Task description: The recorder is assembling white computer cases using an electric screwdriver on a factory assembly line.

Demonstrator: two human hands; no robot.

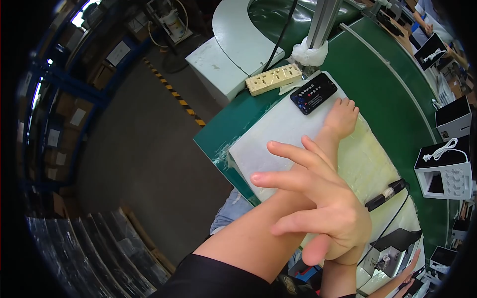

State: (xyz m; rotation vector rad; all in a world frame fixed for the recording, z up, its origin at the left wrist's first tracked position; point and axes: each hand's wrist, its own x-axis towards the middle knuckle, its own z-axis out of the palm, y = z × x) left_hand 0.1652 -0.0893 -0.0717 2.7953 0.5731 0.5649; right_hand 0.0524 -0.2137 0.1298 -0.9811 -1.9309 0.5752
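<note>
My left arm reaches from the lower left across a white mat (pixel 263 144). Its hand (pixel 343 119) rests on the mat with bent fingers slightly apart and nothing visible in them; the palm side is hidden. Just beyond these fingers lies a black phone (pixel 314 93) with its screen lit. Raised over my left forearm is my right hand (pixel 323 203), its fingers spread toward the left and holding nothing. To the right of that hand, a black corded handheld tool (pixel 386 195) lies on the mat. An opened metal box (pixel 390 256) with exposed inner parts sits at the mat's near right.
A beige power strip (pixel 274 79) lies behind the phone, beside a metal post (pixel 323 25) wrapped in white plastic. White-and-black units (pixel 443 174) with coiled white cables stand on the green surface at right. Another person's hand (pixel 411 270) shows at lower right. Shelves (pixel 64 104) line the left.
</note>
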